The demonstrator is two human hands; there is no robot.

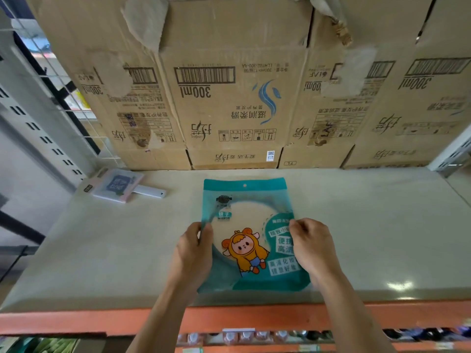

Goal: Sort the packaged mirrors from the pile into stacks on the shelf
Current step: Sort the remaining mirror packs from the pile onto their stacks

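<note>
With my left hand (196, 248) and right hand (313, 248) pinching the mirror packet's (244, 212) side edges, I judge it light, slick and breakable.

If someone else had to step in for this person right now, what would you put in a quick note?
Left hand pinches the left edge of the teal packaged mirror; right hand pinches its right edge.
The pack is at the middle front of the shelf; I cannot tell if it lies flat yet.
Done: handled mirrors lie together at the back left, by the cardboard boxes.
Left: set this pack down as its own stack, then fetch more. The pile is out of view.
</note>
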